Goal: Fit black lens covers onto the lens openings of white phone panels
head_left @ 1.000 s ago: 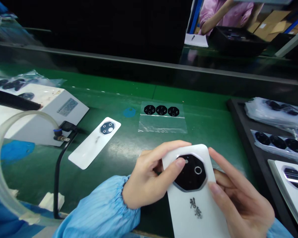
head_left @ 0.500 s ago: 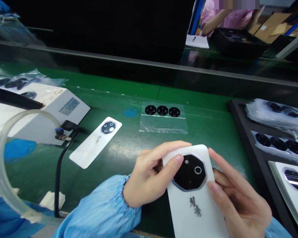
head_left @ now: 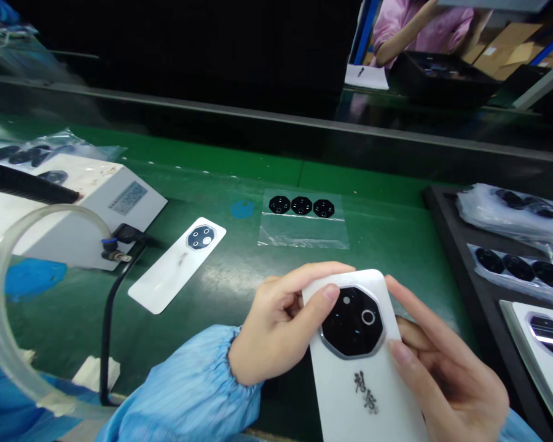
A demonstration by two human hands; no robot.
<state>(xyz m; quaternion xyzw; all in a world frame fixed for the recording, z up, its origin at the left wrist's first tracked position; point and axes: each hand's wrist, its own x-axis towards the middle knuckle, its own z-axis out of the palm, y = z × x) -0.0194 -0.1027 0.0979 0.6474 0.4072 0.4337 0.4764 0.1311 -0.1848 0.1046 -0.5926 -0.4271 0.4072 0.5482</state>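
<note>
Both my hands hold a white phone back cover (head_left: 364, 380) over the green belt. Its black octagonal camera lens (head_left: 352, 322) faces up, with black characters printed below it. My left hand (head_left: 276, 325) grips the cover's top left corner, thumb resting at the lens edge. My right hand (head_left: 442, 362) supports the cover from the right and underneath, fingers curled along its side. Another white back cover (head_left: 175, 265) lies flat on the belt to the left. A clear bag with three black lenses (head_left: 301, 209) lies farther back.
A white box device (head_left: 74, 205) with a black cable and a clear hose (head_left: 0, 319) stands at left. A black tray (head_left: 447, 227) at right carries bagged lenses (head_left: 518, 264) and another white cover (head_left: 541, 344). A person in pink works at the far right behind the conveyor rail.
My left thumb has slid from on top of the lens to its left edge. The cover and both hands otherwise stay in place.
</note>
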